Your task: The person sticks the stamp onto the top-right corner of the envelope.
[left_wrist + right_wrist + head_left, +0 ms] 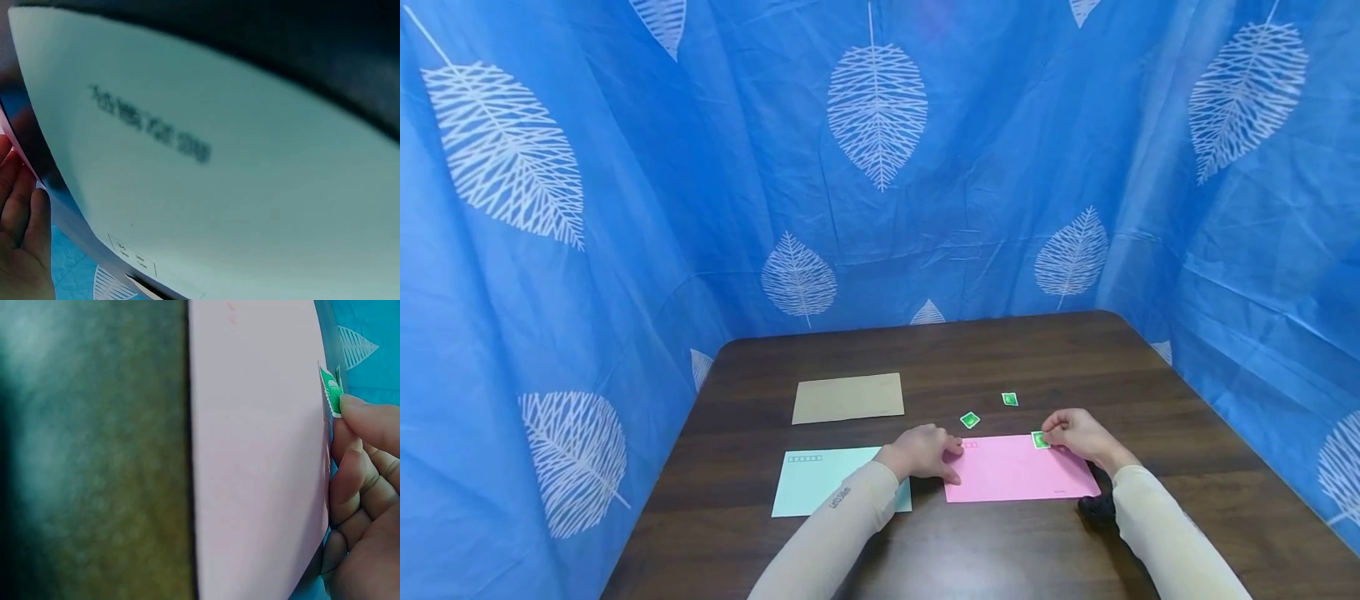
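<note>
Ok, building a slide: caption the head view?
Right hand pinches a stamp at the far edge of the pink envelope; left hand at its left end.

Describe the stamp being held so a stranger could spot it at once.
On the brown table, find the pink envelope. At its far edge, toward the right, the right hand pinches a green stamp. The other two stamps lie untouched on the table.

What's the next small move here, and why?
Probably ease the held green stamp down flat onto the pink envelope. The right hand pinches it at the envelope's far edge, and the right wrist view seems to show it tilted, not flat. The left hand touches the envelope's left end, which should help steady it.
</note>
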